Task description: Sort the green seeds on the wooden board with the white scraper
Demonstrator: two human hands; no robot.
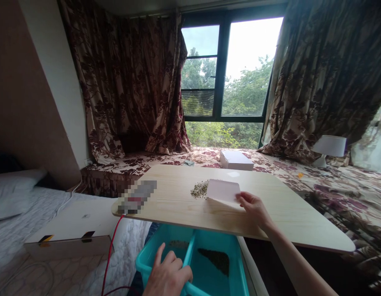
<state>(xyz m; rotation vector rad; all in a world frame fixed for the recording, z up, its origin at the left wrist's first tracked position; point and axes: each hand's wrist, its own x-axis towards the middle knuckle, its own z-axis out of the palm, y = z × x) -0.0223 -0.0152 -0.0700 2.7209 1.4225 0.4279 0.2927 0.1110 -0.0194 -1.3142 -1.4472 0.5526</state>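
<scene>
My right hand (250,203) reaches over the table and pinches the right edge of a thin, pale rectangular tray-like piece (224,190) with rounded corners. The piece is tilted above the tabletop, its left side against a pile of small greenish-brown grains, perhaps beans or seeds (199,189). Below the table edge, my left hand (170,273) rests at a teal two-compartment bin (244,283), fingers bent over its divider and one finger raised. Dark grains (218,261) lie in the bin's right compartment; a smaller, lighter patch of grains (178,244) is in the left one.
A blurred-out device (138,197) with a red cable (112,242) lies at the left of the wooden table (295,213). A white box (236,159) and a lamp (329,146) stand behind on the window ledge. A large flat carton (76,226) is on the bed.
</scene>
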